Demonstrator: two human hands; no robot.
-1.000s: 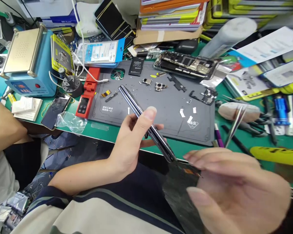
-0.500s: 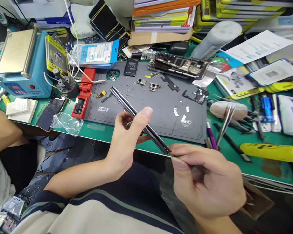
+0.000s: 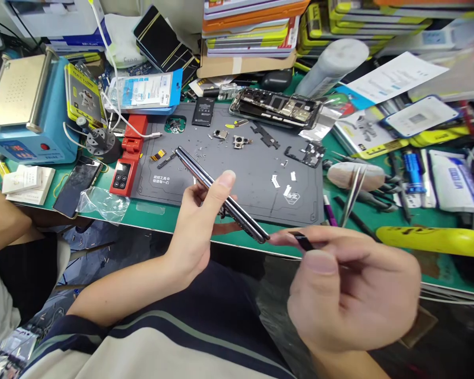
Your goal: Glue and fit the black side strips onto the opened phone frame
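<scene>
The phone [image 3: 243, 216] has glossy, metallic-looking sides, the mat [image 3: 255, 181] a smooth, matt surface.

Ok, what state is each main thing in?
Held phone, tilted, gripped in the left hand
Black strip, pinched in the right hand
Phone at the back, opened, insides showing
Phone at the left, screen dark
Battery, lying loose on the mat
Cable, plug end unconnected

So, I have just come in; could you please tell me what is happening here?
The person's left hand holds a slim dark device at a slant. The right hand pinches a small black strip near the device's lower end. Behind them, a grey mat bears loose parts, and an opened phone lies at its far edge.
</scene>
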